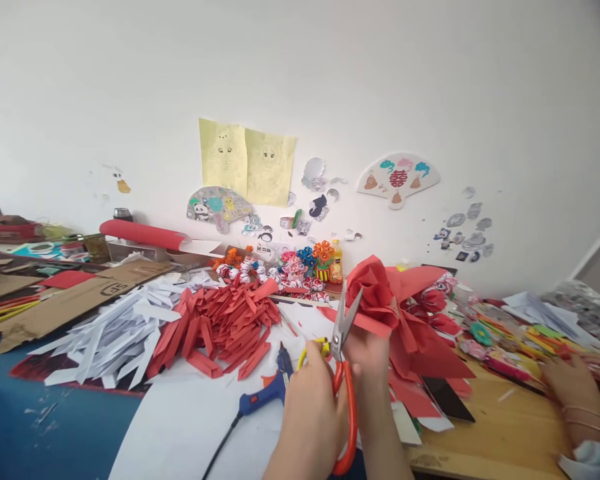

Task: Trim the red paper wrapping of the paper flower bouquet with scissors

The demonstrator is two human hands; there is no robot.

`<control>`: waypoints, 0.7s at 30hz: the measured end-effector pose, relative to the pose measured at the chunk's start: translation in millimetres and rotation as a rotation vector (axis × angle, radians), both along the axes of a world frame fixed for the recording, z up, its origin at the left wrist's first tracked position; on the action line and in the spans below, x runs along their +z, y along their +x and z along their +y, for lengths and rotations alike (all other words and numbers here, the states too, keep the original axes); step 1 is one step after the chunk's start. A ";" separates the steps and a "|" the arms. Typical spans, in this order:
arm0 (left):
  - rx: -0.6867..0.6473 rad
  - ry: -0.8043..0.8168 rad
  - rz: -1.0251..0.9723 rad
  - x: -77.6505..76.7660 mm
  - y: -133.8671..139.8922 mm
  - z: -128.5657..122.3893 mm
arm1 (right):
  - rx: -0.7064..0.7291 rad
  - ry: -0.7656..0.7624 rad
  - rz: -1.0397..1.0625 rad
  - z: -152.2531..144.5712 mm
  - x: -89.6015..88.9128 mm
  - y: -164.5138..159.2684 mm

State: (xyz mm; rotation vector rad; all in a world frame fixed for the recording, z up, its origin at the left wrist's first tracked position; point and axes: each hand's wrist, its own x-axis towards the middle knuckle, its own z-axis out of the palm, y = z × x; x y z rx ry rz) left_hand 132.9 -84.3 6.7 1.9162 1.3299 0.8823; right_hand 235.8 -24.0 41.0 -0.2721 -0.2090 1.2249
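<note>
My left hand [310,407] is closed around a pair of scissors [349,413] with orange-red handles. Their blades point up and stand slightly apart, close in front of the red paper flower [373,293]. A small curved yellow piece [314,347] shows at the top of the same hand; what it is I cannot tell. Just behind the scissors, my right hand [373,360] grips the flower from below, its fingers partly hidden by the paper and blades. Beside my left hand lies a blue glue gun [275,390] with a black cord, on white paper [165,427].
Piles of folded white paper strips [125,327] and red paper strips [225,320] lie to the left. Small craft flowers [305,260] stand near the wall. Red sheets [430,347] lie at right, near another person's hands [575,380] among coloured bits.
</note>
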 end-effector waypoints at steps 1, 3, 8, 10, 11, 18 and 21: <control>0.011 -0.001 0.009 0.1 -0.3 -0.7 | 0.001 -0.006 0.002 -1.2 0.7 -1.2; 0.032 -0.002 0.052 2.2 -1.9 -2.0 | -0.006 -0.009 -0.001 -2.2 1.1 -2.7; 0.034 -0.002 0.150 12.9 -7.3 -4.8 | -0.037 -0.047 -0.015 -3.4 0.7 -5.2; 0.028 -0.008 0.162 14.9 -8.5 -4.7 | -0.035 -0.078 -0.001 -4.0 0.0 -6.2; 0.027 -0.013 0.172 15.1 -9.0 -4.3 | -0.029 -0.084 0.004 -4.1 -0.7 -6.6; 0.023 -0.021 0.313 16.7 -11.7 -0.8 | 0.016 -0.049 0.032 -0.7 -7.9 -7.2; 0.020 -0.017 0.323 18.6 -12.9 -0.1 | 0.005 -0.055 0.055 0.0 -9.1 -6.8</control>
